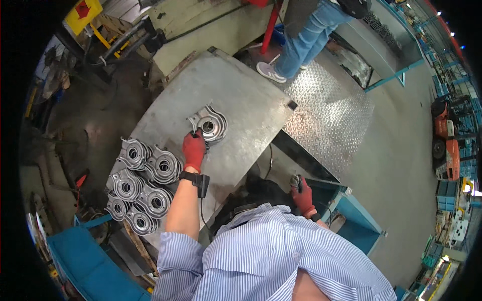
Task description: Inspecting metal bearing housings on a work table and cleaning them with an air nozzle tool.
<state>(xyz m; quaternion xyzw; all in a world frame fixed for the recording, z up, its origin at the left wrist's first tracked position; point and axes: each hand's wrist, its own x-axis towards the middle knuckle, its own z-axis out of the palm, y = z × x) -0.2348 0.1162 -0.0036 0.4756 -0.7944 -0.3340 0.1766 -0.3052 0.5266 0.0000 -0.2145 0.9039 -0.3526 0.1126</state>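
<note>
A small stack of ring-shaped stamped metal brackets lies on the grey metal table. My left hand, in a red glove with dark fingertips, is closed at the near-left edge of that stack; its fingertips are partly hidden. Low on the right, beside the blue bin, my right hand wears a matching glove. Its fingers are closed around a small grey metal part, whose full shape I cannot make out. Several stacks of the same brackets crowd the table's near-left corner.
A person in jeans stands past the table's far edge, by a diamond-plate metal platform. Machinery borders the far side. A blue metal bin is at lower left. An orange forklift stands far right.
</note>
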